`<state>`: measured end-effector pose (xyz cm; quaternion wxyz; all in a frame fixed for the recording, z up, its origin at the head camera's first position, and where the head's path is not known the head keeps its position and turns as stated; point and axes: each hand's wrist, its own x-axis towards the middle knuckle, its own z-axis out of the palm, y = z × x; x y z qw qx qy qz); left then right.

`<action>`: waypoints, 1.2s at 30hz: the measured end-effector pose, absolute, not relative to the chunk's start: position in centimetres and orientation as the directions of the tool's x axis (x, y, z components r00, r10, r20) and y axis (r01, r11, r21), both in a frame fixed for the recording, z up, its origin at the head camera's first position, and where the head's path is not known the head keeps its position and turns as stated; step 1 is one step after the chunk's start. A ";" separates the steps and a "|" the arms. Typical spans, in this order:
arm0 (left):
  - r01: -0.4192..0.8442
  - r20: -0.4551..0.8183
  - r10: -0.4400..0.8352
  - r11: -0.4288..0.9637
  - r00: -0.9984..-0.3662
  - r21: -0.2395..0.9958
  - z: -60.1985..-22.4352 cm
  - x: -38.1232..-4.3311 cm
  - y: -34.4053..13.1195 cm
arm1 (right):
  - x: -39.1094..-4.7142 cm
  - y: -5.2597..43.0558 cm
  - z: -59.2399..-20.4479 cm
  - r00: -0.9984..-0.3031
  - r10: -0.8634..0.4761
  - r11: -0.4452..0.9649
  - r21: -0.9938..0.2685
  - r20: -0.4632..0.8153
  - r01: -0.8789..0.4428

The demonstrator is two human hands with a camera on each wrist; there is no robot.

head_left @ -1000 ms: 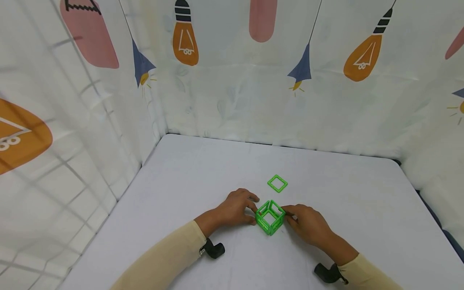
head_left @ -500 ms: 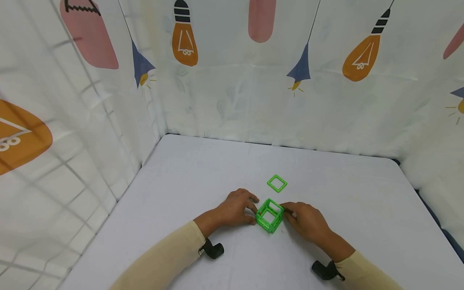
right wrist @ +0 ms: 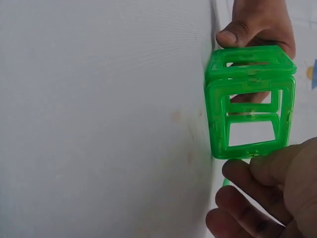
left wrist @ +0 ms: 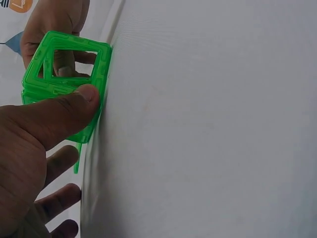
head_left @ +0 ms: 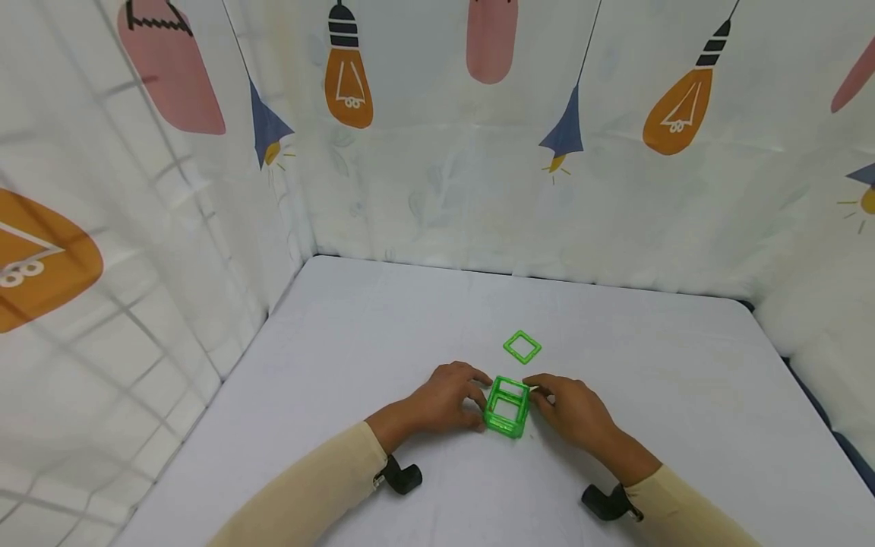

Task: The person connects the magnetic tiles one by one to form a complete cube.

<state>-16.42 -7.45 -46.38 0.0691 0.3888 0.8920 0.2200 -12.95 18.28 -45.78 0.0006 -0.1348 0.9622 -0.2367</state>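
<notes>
Green see-through magnetic tiles stand joined as an open-topped cube [head_left: 503, 430] on the white table, between both hands. My left hand [head_left: 447, 399] grips its left side. In the left wrist view the thumb presses flat on one wall of the cube [left wrist: 102, 62], while the index finger is mostly hidden behind it. My right hand [head_left: 574, 410] holds the far right corner. From the right wrist view, thumb and index fingertips come together right at the edge of one tile of the cube [right wrist: 216, 119]; the other fingers curl below. Past the cube lies a loose square magnetic tile [head_left: 512, 339], flat.
A white cloth covers the table [head_left: 383, 319]. Beyond its back and left edges hang pale curtains [head_left: 437, 190] printed with bulbs and lamps. Small black wrist cameras [head_left: 403, 476] sit at both sleeve cuffs.
The cube has turned counterclockwise as seen from above, so a flat side faces me instead of a corner, and its corner gaps have closed. My right hand moved slightly away and left.
</notes>
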 end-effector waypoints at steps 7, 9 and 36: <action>0.655 0.028 0.719 0.616 -0.694 0.437 -46.3 -16.1 -7.3 | -12.7 18.9 -45.5 -0.946 -0.324 0.791 -0.552 -0.014 -0.263; 0.657 0.029 0.720 0.614 -0.693 0.437 -46.2 -16.1 -7.4 | -12.2 19.3 -45.2 -0.936 -0.350 0.779 -0.560 -0.018 -0.281; 0.699 0.085 0.745 0.572 -0.662 0.429 -46.3 -16.4 -7.4 | -11.9 20.2 -45.5 -0.827 -0.516 0.730 -0.390 0.222 -0.561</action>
